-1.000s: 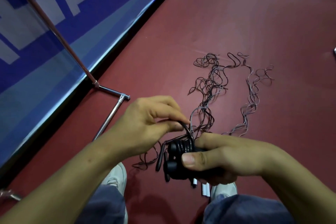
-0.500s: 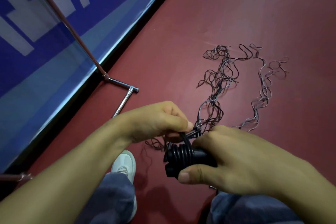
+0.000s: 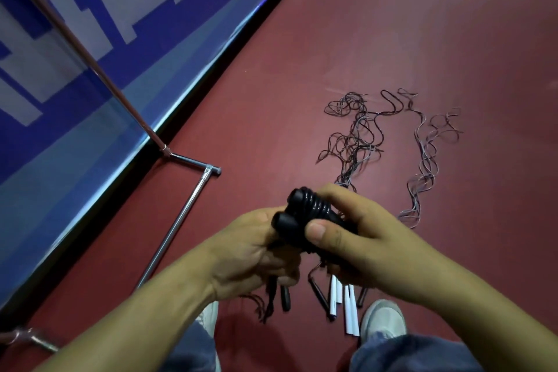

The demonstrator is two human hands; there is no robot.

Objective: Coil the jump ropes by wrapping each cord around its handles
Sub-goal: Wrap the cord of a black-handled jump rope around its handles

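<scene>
You are holding the pair of black rounded plastic handles (image 3: 297, 214), bound side by side by glossy black cord turns, in front of you above the dark red floor (image 3: 392, 24). Your right hand (image 3: 362, 238) is closing around the wrapped section, thumb pressing on the near side of the coil. Your left hand (image 3: 256, 251) is curling shut beside the handle ends, gripping a dark cord strand that is hanging below it; whether this is the same rope's tail, you cannot tell from here.

Landmark: the wrapped handles.
- Beyond them, on the floor: a loose tangle of thin wavy dark and grey cords (image 3: 356, 136), with a second wavy run (image 3: 425, 157) to its right.
- Below them, near your light sneaker (image 3: 383, 320): white tube handles (image 3: 350, 308) and dark slim handles (image 3: 285, 299) of other ropes.
- Off to their left: a chrome tube stand (image 3: 181, 214) at the blue banner (image 3: 60, 69).

Risks, as judgement:
- If your right thumb is easing off, the glossy turns are likely springing loose and sliding off the rounded ends.
- If the tail is running through the tangle, pulling is tightening knots or dragging neighbouring ropes.
- The hanging strand is swinging near the floor handles and could snag them.
</scene>
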